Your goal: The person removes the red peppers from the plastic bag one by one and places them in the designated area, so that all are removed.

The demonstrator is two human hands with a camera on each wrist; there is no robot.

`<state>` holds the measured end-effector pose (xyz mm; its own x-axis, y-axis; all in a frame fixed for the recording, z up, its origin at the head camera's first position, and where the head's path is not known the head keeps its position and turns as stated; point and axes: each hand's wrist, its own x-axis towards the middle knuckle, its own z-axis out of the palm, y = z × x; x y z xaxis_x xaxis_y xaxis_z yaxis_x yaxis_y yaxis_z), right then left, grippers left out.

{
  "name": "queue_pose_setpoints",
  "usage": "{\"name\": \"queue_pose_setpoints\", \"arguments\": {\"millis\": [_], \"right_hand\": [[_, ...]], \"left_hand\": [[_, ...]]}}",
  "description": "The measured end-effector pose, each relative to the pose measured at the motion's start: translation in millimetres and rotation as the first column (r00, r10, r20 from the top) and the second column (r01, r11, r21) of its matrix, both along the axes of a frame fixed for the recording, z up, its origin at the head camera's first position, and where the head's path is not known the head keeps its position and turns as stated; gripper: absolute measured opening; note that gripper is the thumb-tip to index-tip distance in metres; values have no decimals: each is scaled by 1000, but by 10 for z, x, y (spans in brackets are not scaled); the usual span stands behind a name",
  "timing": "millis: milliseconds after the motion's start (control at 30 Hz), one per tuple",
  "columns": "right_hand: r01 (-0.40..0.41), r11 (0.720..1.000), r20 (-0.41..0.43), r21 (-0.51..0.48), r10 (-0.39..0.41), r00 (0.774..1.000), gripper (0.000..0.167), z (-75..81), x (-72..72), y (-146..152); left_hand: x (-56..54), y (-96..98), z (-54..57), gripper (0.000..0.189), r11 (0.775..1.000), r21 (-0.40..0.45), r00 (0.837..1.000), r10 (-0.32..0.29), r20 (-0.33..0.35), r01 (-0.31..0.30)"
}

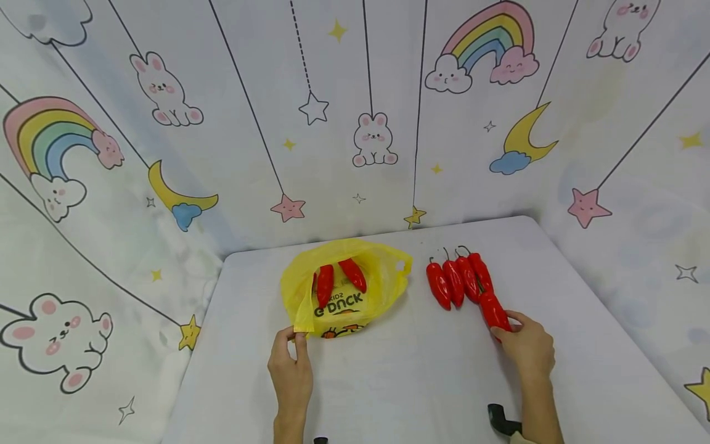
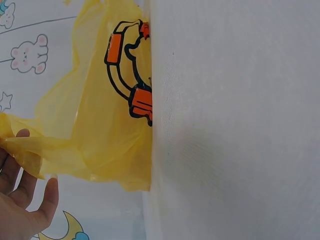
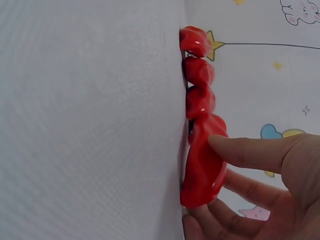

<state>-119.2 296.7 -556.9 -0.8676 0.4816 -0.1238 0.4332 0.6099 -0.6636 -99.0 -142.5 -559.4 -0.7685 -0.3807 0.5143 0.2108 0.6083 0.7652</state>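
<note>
A yellow plastic bag with printed letters lies with its mouth spread, and red peppers show inside it. My left hand holds the near left edge of the bag's mouth; in the left wrist view its fingers curl behind the yellow film. On the right, my right hand pinches the lower end of a red pepper between thumb and fingers. This pepper overlaps the nearest of several other red peppers lying side by side, their stems pointing away from me.
All this is on a white table whose far edge meets a patterned backdrop with rabbits, stars and rainbows. Backdrop cloth also stands along both sides. A black curved piece sits by the right wrist.
</note>
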Motion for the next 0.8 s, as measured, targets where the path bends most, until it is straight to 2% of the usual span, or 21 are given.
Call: {"name": "queue_pose_setpoints", "arguments": {"millis": [467,633,800], "right_hand": [[27,999,20,-21,-27,999,64,37,-4,4],[40,999,-31,-7,-40,999,63,111,-38,-84],[-16,1000,-96,18,18,995,61,233,-81,-250]], "left_hand": [[16,4,28,9,1000,11,1000,-4,15,4],[11,-5,19,9,1000,8,1000,-14,-1,14],[7,-19,12,10,1000,4,1000,-15,-1,15]]}}
